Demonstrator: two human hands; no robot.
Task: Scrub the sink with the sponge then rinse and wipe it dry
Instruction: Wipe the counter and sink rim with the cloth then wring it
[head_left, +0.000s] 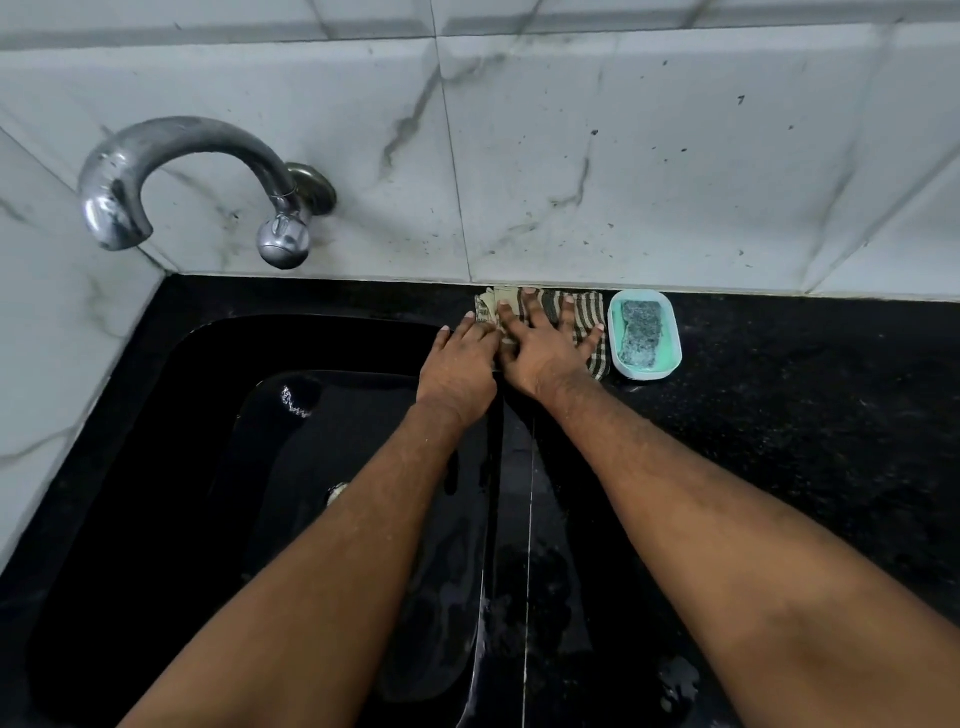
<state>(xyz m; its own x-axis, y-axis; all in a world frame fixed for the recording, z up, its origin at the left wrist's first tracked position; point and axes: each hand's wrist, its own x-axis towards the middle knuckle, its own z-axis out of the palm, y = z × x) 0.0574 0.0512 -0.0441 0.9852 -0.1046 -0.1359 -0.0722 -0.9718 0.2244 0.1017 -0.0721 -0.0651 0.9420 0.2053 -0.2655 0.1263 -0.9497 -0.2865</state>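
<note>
A black sink (171, 395) fills the lower left, its basin glossy and wet. A striped brown and beige cloth (589, 312) lies on the black counter against the wall, just right of the sink's back corner. My right hand (540, 348) lies flat on the cloth with fingers spread. My left hand (457, 364) rests beside it at the cloth's left edge, fingers flat and touching it. A grey-green sponge (641, 327) sits in a pale turquoise dish (618, 358) right of the cloth.
A curved chrome tap (182, 156) juts from the marble-tiled wall over the sink's back left, with no water running. Black speckled counter (805, 415) stretches to the right. A tiled side wall bounds the sink on the left.
</note>
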